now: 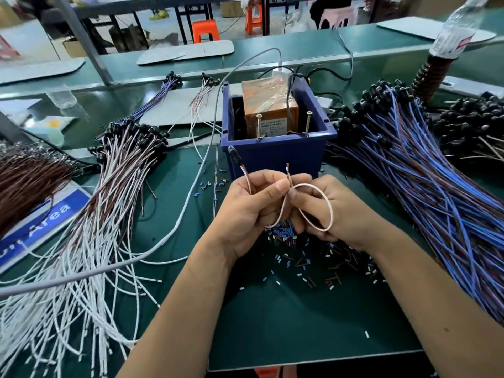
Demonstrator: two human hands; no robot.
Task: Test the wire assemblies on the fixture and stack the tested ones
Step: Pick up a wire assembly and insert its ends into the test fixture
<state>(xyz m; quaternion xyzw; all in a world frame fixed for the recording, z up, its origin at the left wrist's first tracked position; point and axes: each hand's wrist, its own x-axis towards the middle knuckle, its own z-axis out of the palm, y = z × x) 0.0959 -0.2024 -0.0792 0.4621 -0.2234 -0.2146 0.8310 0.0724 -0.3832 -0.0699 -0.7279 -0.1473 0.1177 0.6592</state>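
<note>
A looped pale wire [313, 203] with a dark bulb end is pinched between the left hand [251, 211] and right hand [332, 211], just in front of the blue box [275, 154]. White wires [90, 241] lie left on the counter [286, 317], blue wires [436, 192] right.

Bin [275, 156]: sitting on the surface [300, 309] ahead of my grips.
Box [270, 110]: standing inside the bin.
My left: wire pile [90, 236] lying.
My right: another wire pile [425, 192] spreading.
Scraps [321, 257]: lying beneath my grips.
</note>
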